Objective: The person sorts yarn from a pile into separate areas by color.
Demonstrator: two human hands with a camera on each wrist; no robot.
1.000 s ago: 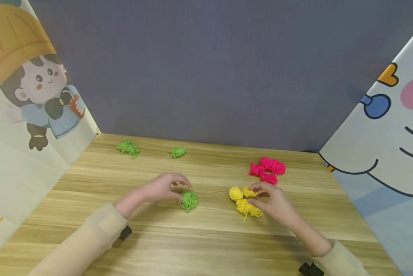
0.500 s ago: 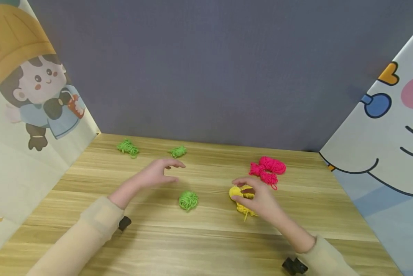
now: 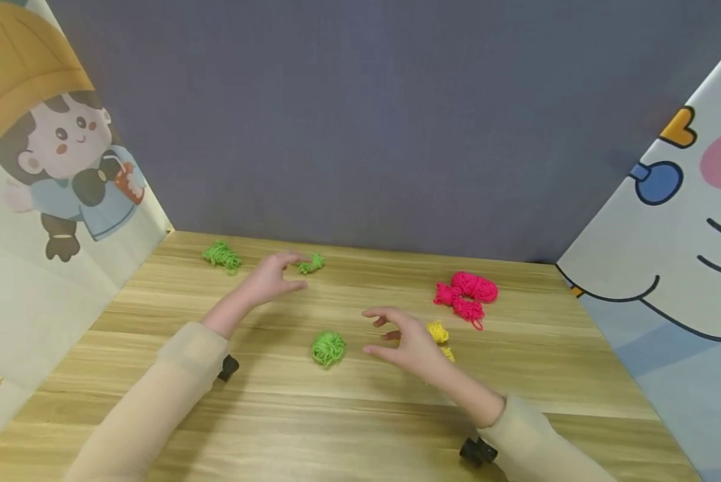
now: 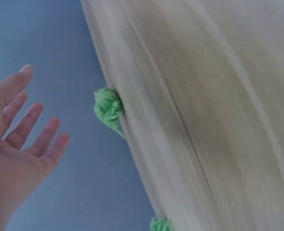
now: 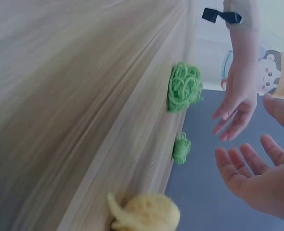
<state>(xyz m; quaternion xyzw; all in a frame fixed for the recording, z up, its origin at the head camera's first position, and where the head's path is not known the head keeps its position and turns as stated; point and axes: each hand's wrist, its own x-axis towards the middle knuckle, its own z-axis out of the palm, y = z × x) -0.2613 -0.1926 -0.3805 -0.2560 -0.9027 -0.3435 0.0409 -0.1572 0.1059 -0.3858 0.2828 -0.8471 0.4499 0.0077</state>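
Note:
My left hand (image 3: 270,278), fingers spread and holding nothing, hovers just left of a small green yarn bundle (image 3: 312,264) near the table's back. My right hand (image 3: 410,343) is also empty, its fingers loosely bent toward a round green yarn ball (image 3: 327,349) with a gap between. Behind the right hand, yellow yarn (image 3: 437,332) is partly hidden in the head view; the right wrist view shows a yellow ball (image 5: 151,213) close up. In the left wrist view, a green bundle (image 4: 108,107) lies beyond the fingers.
Another green yarn bundle (image 3: 221,256) lies at the back left. Pink yarn bundles (image 3: 474,288) sit together at the back right. A dark panel (image 3: 360,127) rises behind the wooden table (image 3: 312,435), with printed cartoon panels on both sides.
My left hand has moved away from the round green ball, back toward the small green bundle. My right hand has shifted left across the yellow yarn toward the round green ball.

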